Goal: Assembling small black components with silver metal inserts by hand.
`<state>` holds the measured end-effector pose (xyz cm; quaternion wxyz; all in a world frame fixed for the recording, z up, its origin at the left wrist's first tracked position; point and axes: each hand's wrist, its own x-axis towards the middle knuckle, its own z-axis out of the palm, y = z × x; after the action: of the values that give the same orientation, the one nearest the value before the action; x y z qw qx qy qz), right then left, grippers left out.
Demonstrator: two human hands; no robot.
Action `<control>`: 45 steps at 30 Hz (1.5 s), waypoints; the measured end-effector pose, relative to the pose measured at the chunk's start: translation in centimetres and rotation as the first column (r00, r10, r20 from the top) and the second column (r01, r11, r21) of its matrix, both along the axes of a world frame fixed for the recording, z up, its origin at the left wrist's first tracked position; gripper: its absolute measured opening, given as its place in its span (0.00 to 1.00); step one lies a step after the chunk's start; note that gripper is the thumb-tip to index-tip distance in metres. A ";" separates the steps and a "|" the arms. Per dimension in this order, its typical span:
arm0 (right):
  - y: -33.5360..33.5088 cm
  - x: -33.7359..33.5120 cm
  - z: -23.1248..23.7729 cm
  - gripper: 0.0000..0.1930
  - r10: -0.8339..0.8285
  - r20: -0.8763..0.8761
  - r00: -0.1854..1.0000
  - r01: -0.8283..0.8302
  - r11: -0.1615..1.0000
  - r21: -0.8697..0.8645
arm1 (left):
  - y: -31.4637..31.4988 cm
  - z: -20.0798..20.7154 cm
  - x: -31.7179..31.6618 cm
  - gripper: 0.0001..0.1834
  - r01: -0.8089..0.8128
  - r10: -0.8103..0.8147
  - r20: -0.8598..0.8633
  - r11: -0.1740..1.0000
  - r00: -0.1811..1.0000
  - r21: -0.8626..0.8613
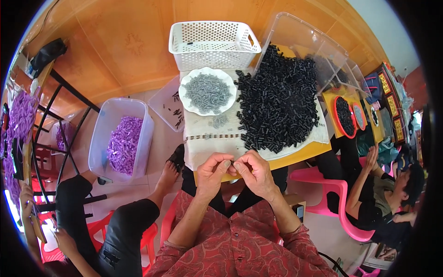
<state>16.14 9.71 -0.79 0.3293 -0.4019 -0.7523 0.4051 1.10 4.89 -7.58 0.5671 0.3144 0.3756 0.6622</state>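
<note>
1. Holds L hand (211, 174) and R hand (256, 173) at near edge of table (300, 158), w/ tips nearly together.
2. Seems to pinch narrow on both sides, thumb to forefinger; can't tell re anything held, too small to make out.
3. Black pcs (277, 101): heaped from far R corner almost to near edge, w/ clear bin (318, 34) at far edge.
4. Clear pcs (206, 92): mostly in plate (182, 96) by L edge, plus some loose on cloth (200, 156), nearer.
5. Prob. far from done, judging by piles: lots of black pcs left, lots of clear pcs too.
6. Done so far: can't tell; in basket (203, 61) at far L corner, just a small dark bit (190, 43) visible.
7. Best room at near L corner, over cloth, betw. loose clear pcs and near edge. Tighter to R, w/ black pcs there.
8. Beyond L edge: co-worker's foot (170, 171) close by, then tub (146, 138) w/ purple pcs (124, 145) on floor.
</note>
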 end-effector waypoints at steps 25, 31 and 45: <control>1.8 3.7 -1.5 0.03 -0.126 0.003 0.992 0.124 0.977 0.175 | -0.4 -1.1 2.1 0.11 0.178 -0.062 0.510 0.967 0.858 -0.181; 8.0 6.0 -3.3 0.06 -0.478 0.093 0.874 0.372 0.778 0.506 | 0.0 -1.5 2.1 0.11 0.193 -0.079 0.558 0.970 0.826 -0.148; 9.6 5.5 -3.4 0.11 -0.501 0.184 0.846 0.417 0.836 0.356 | -0.1 -1.8 2.1 0.13 0.184 -0.099 0.536 0.977 0.838 -0.108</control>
<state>21.68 19.36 -4.19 0.3693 -0.5680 -0.7230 0.1346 3.22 4.82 -9.42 0.7186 0.1021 0.2315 0.6478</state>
